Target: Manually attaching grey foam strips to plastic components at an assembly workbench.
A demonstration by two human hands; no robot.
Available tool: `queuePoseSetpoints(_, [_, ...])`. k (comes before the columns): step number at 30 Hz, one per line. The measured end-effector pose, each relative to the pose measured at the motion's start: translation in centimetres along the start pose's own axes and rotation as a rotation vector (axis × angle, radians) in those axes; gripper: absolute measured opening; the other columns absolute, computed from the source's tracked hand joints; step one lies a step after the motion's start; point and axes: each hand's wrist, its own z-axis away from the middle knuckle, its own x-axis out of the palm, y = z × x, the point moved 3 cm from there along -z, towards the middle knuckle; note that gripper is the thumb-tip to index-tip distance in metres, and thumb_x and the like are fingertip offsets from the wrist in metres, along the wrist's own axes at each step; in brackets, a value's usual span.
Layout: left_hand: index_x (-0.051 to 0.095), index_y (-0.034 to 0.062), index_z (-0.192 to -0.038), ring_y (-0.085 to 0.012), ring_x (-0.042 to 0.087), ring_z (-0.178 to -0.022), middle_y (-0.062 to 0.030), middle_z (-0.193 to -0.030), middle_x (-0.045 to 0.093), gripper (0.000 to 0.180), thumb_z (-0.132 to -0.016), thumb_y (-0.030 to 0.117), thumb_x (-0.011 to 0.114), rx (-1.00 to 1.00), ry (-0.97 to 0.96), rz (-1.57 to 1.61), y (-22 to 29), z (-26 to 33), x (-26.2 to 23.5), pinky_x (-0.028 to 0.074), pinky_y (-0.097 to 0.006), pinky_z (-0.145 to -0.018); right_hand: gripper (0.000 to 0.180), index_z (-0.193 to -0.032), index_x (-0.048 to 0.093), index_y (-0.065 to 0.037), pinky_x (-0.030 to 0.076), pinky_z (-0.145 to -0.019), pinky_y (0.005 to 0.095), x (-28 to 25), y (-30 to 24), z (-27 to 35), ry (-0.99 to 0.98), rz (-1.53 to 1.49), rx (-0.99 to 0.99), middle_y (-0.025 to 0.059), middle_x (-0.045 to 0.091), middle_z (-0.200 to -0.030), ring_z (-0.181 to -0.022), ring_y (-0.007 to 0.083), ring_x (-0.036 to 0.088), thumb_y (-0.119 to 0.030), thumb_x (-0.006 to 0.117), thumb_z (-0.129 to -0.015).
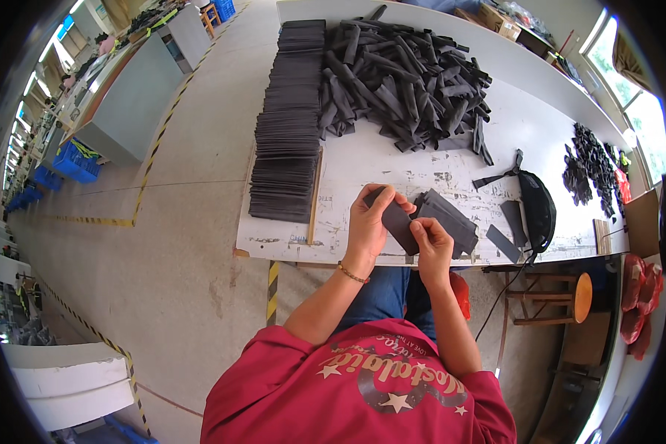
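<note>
Between my two hands a dark grey fabric strip point(399, 228) is held at a slant above the table's front edge. My left hand point(371, 211) grips its upper end, thumb on top. My right hand point(432, 243) pinches the strip's lower right side between thumb and fingers. Just beyond my right hand lies a small fanned pile of similar dark pieces point(451, 220). To the left stands a long, tight row of stacked dark strips point(287, 118). A large loose heap of rolled or folded dark strips point(407, 81) covers the back of the table.
On the white table point(348, 166), a black pouch point(536, 211) with a strap and cord lies at the right, beside flat grey pieces point(503, 243). A wooden strip point(315, 200) edges the stacked row. A wooden stool point(581, 297) stands below on the right.
</note>
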Motion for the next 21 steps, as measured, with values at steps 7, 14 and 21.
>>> queuePoseSetpoints(7, [0.056, 0.0024, -0.093, -0.0241, 0.065, -0.073, -0.0120, -0.081, 0.064, 0.011, -0.091, 0.010, 0.063, -0.024, 0.051, 0.026, -0.2, -0.1, -0.7, 0.057, -0.040, -0.072, 0.011, -0.089, 0.064, 0.001, 0.037, -0.063, 0.0187, 0.2, 0.0, 0.0, -0.005, -0.014, 0.001, -0.0053, 0.054, -0.074, -0.070, 0.0030, 0.045, -0.010, 0.062, -0.092])
queuePoseSetpoints(14, [0.054, 0.0026, -0.092, -0.0289, 0.065, -0.083, -0.0154, -0.086, 0.063, 0.011, -0.091, 0.009, 0.062, -0.023, 0.188, 0.147, -0.2, -0.6, -3.1, 0.055, -0.049, -0.084, 0.011, -0.090, 0.067, 0.002, 0.041, -0.060, 0.0199, -0.6, 0.9, 1.3, 0.013, 0.121, 0.061, -0.0028, 0.060, -0.070, -0.066, 0.0028, 0.049, -0.009, 0.067, -0.088])
queuePoseSetpoints(21, [0.056, -0.0012, -0.095, -0.0271, 0.066, -0.088, -0.0167, -0.096, 0.065, 0.012, -0.088, 0.004, 0.064, -0.133, 0.165, 0.005, -3.1, -0.8, -2.9, 0.055, -0.043, -0.085, 0.009, -0.088, 0.070, -0.001, 0.044, -0.065, 0.0214, -5.7, 0.1, 0.5, 0.029, 0.274, 0.078, -0.0019, 0.064, -0.076, -0.071, 0.0043, 0.054, -0.009, 0.068, -0.086])
